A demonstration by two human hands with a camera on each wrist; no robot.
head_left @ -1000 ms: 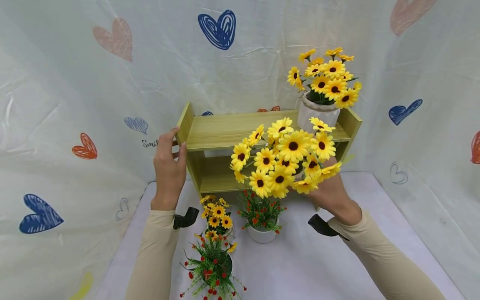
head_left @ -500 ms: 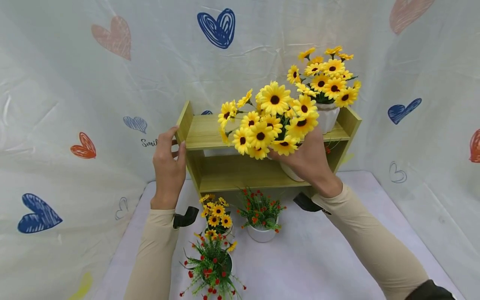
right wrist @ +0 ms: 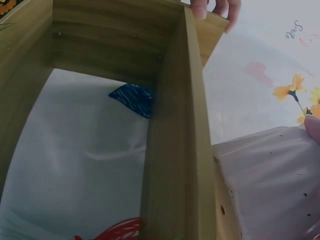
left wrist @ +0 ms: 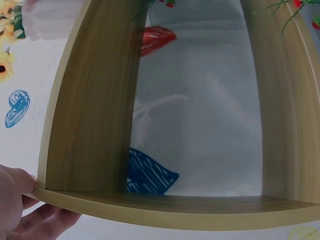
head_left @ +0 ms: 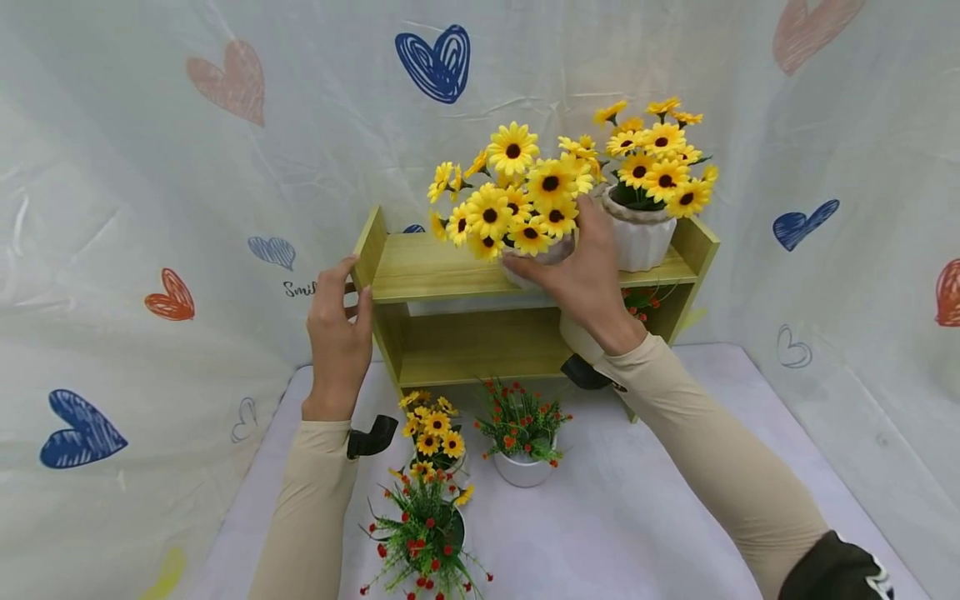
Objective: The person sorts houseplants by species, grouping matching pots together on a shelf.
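Note:
My right hand grips a white flowerpot of artificial sunflowers by its rim, thumb in front and fingers toward the right. In the right wrist view the ribbed pot is right at the upper board, its base by the front edge. At the left end of the small two-tier wooden shelf, my left hand holds the side panel. The left wrist view has its thumb and fingers around the panel's corner. Another white pot of sunflowers stands at the right end of the upper board.
A white pot with red-flowered greenery stands before the shelf. Left of it are a smaller sunflower pot and another red-flowered plant. Behind my right wrist, a pale pot sits on the lower board. A heart-printed curtain surrounds the table.
My right hand has carried the sunflower pot up and leftward from in front of the shelf to the upper board. My left hand has stayed on the side panel.

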